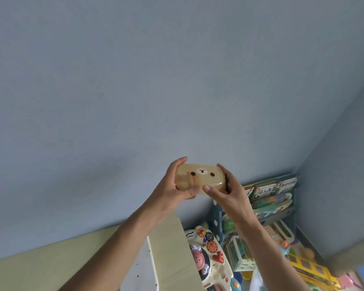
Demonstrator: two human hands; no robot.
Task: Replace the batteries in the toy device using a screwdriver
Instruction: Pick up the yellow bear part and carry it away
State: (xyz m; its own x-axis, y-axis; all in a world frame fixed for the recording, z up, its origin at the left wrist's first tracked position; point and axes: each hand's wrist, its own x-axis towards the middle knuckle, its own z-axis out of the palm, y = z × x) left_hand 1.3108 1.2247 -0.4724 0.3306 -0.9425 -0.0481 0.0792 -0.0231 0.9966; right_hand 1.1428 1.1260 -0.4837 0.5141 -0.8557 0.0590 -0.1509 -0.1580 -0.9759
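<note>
Against a plain blue wall (pixel 135 80), both hands, left hand (pixel 178 191) and right hand (pixel 226 195), clasp the tan bear-faced toy box (pixel 199 177) aloft, where a loosened grip could drop it onto the toy clutter (pixel 210 253).

A translucent tan rounded plastic box (pixel 199 178) bears a white-muzzled, black-eyed bear face; the far flat painted wall (pixel 135 80) is plain grey-blue.

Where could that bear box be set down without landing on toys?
The pale green surface, between the blue wall and the left forearm, shows bare. The corner right of it is crowded: busy board, yellow toy, book rack. Both hands hold the bear box in the air.
</note>
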